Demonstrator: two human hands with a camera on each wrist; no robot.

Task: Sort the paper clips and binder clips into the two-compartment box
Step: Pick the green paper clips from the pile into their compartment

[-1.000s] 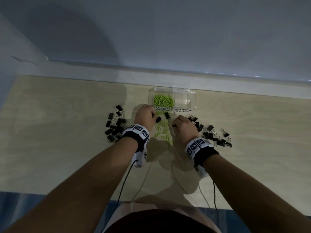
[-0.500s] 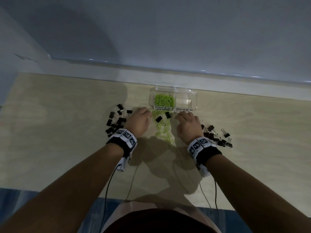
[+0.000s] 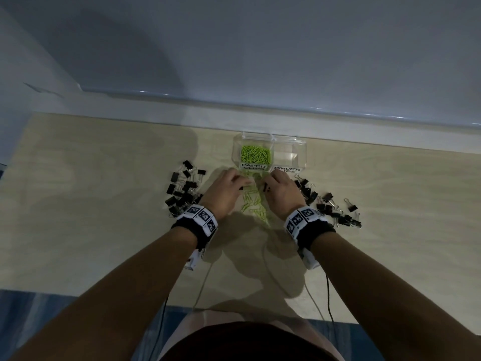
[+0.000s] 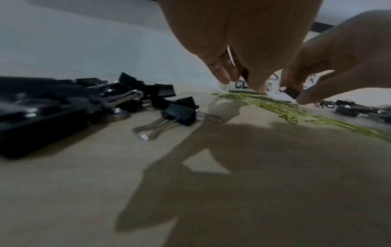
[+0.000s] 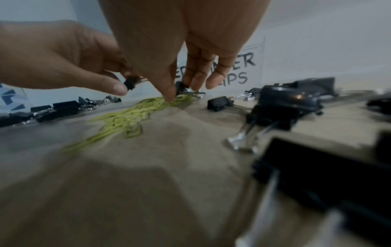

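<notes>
Two-compartment box (image 3: 299, 147) against pale wall (image 3: 260, 48) — light wood tabletop (image 3: 91, 204), shadowed.

Left hand (image 4: 243, 33) above green paper clips (image 4: 281, 107), right hand (image 4: 338, 63) pinching a black binder clip (image 4: 291, 92), binder clip pile (image 4: 84, 100) at left.

Dim light, heavy shadows near; wrist views blurred, edges warped.
</notes>
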